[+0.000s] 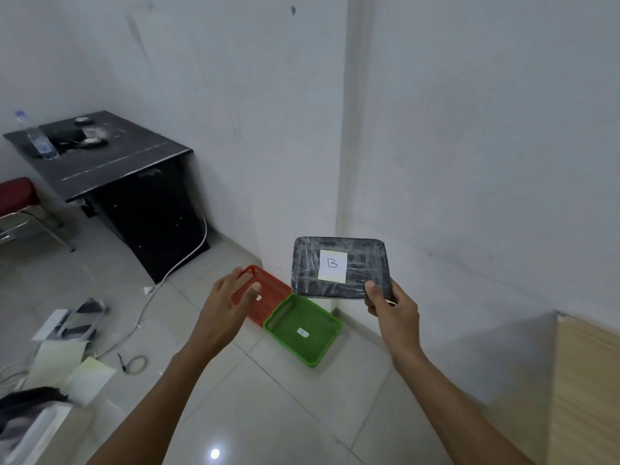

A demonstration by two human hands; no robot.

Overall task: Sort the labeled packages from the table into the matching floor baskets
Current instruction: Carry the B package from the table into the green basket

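Right of centre frame: black wrapped package [340,267] raised flat, white label [332,266] marked B turned up toward the camera, probably for reading before choosing a basket. Pinched at its lower right corner by right hand [389,305], thumb on top, fingers beneath. Left of centre: left hand [231,305] loosely open, empty, touching nothing. Below on the floor, against the wall corner: red basket [268,297] and green basket [303,328] side by side, small tags inside, lettering too small to read.
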